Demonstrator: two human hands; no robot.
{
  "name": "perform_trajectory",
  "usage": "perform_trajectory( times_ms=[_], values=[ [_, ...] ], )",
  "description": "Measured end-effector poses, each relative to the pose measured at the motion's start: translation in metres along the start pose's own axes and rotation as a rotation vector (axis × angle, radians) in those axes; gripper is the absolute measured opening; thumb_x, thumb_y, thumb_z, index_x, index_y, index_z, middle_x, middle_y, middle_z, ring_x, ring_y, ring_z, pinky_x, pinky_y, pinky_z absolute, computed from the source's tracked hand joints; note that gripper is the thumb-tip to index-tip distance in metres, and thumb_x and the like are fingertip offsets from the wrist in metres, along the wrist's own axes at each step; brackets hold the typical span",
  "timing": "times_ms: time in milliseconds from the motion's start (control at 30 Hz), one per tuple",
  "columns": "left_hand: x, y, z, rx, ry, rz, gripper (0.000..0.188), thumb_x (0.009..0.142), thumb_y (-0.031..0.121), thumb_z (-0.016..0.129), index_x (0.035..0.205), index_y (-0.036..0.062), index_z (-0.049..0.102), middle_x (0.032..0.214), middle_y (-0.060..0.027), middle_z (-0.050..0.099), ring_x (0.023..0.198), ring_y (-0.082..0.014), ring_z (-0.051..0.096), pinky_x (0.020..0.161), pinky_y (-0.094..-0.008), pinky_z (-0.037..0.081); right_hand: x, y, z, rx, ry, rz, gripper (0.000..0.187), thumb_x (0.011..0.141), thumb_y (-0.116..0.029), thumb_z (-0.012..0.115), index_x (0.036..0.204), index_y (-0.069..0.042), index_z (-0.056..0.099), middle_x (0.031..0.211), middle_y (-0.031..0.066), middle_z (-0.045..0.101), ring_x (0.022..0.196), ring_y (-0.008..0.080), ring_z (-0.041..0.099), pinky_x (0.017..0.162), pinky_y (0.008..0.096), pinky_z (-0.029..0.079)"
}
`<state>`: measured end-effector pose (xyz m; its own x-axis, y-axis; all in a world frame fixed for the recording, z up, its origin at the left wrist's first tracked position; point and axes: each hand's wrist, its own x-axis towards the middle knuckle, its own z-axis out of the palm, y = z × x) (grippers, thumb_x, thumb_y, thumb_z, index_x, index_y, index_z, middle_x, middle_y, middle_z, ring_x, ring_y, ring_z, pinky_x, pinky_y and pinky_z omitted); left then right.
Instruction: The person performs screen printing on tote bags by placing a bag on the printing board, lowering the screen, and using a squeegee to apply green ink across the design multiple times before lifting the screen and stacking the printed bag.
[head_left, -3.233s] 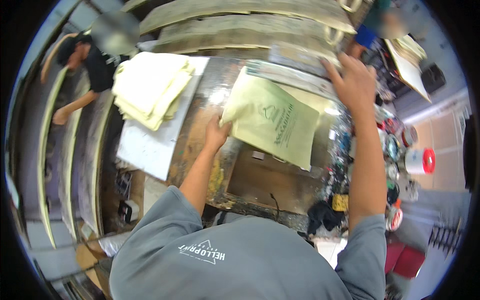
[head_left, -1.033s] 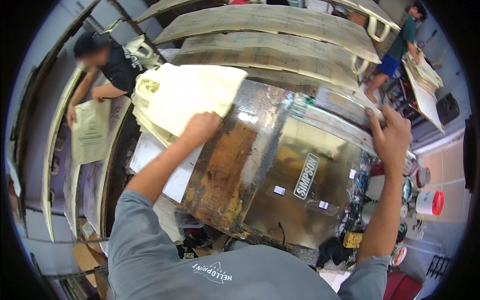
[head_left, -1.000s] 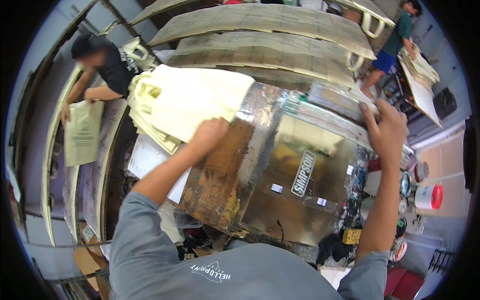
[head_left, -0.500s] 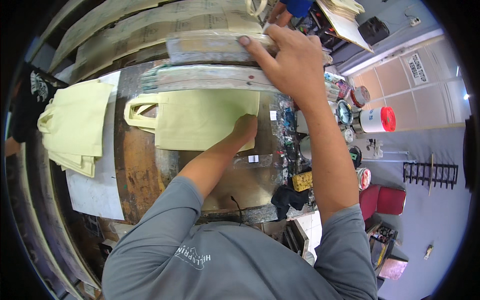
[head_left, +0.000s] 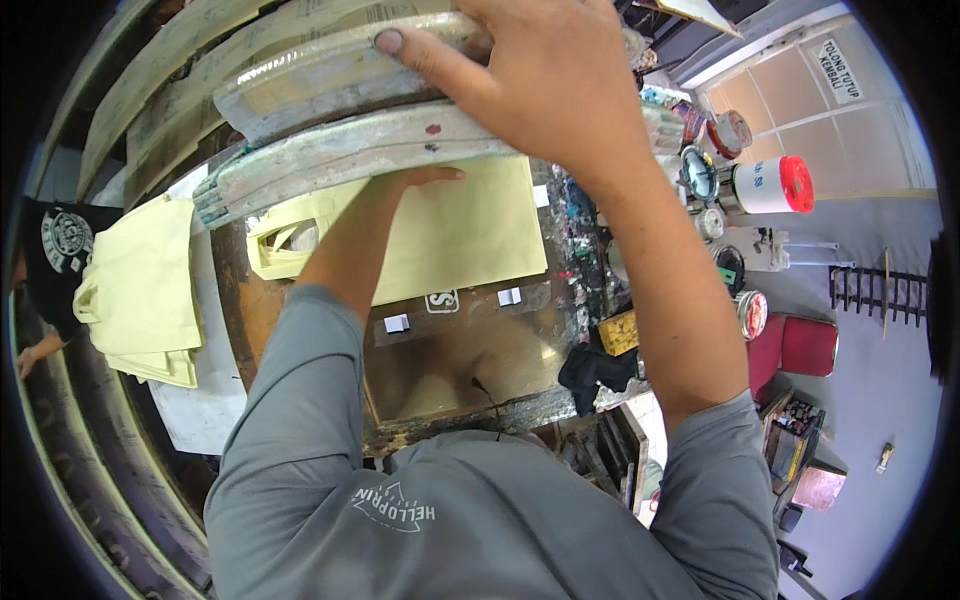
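My right hand is closed over the edge of a paint-stained screen-printing frame, thumb on its upper rail. The frame is raised over the table's far side. Under it lies a pale yellow tote bag, flat on the printing board, its handles toward the left. My left hand reaches across the bag, its visible digit stretched out flat near the frame's lower edge. The frame hides the rest of that hand.
A pile of yellow tote bags lies at the left, beside a person in a dark shirt. Paint cans, a yellow sponge and a black cloth sit along the right. Racks with bags stand left and behind.
My left hand has moved from the bag's right end leftward and farther away, partly under the frame. The frame and my right hand appear closer and farther left; the view has shifted too.
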<state>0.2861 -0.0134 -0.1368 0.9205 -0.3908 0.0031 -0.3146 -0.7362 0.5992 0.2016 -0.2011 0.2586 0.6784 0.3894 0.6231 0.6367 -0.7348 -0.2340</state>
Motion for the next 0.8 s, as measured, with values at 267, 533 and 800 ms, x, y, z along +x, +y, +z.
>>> perform_trajectory(
  times_ms=[267,533,800],
  values=[
    [-0.017,-0.016,0.008,0.127,-0.123,-0.025,0.1,0.074,0.061,0.088,0.156,0.0167,0.053,0.153,-0.0192,0.058,0.142,-0.0345,0.053,0.115,-0.0488,0.044,0.007,-0.002,-0.004,-0.013,-0.075,0.031,0.055,0.098,-0.054,0.064,0.072,-0.006,0.061,0.067,0.0121,0.062,0.066,0.0311,0.059,0.075,0.0448,0.038],
    [-0.027,0.007,-0.003,0.186,-0.049,-0.037,0.109,0.07,0.068,0.086,0.158,0.0146,0.05,0.156,-0.0205,0.055,0.145,-0.0381,0.049,0.118,-0.0532,0.04,0.009,-0.005,-0.006,-0.066,-0.138,0.071,0.058,0.1,-0.059,0.058,0.075,-0.007,0.062,0.066,0.0091,0.063,0.067,0.0262,0.058,0.08,0.0419,0.041],
    [-0.031,0.026,-0.028,0.423,-0.011,0.082,0.129,0.061,0.083,0.083,0.163,0.0144,0.041,0.169,-0.0192,0.038,0.155,-0.0403,0.036,0.127,-0.0521,0.029,0.01,-0.01,0.0,-0.067,-0.148,0.096,0.061,0.1,-0.062,0.058,0.074,-0.007,0.064,0.064,0.0059,0.063,0.066,0.0231,0.059,0.076,0.0401,0.043]
  ],
)
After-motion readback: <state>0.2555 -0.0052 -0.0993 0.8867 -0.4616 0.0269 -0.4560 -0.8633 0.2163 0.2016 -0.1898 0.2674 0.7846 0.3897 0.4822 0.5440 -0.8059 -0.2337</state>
